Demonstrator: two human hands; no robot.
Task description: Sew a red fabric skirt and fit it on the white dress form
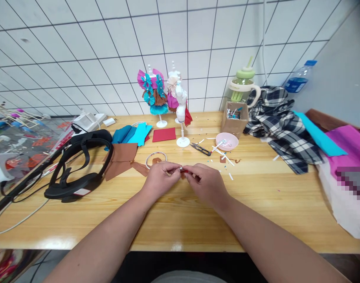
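Head view: I count two hands on my feed, the left hand (158, 179) and the right hand (207, 182), fingertips almost meeting low over the surface (180, 220). Both are pinched narrow on one small piece (181, 168), white and reddish, mostly covered by fingers. Just beyond the left hand lies one ring (156, 153). Farther out I get three dress forms (182, 104), one red sheet (164, 135), one pair of scissors (201, 149), one pink dish (233, 145), one cardboard box (233, 127), and, well left, one black headset (93, 181).
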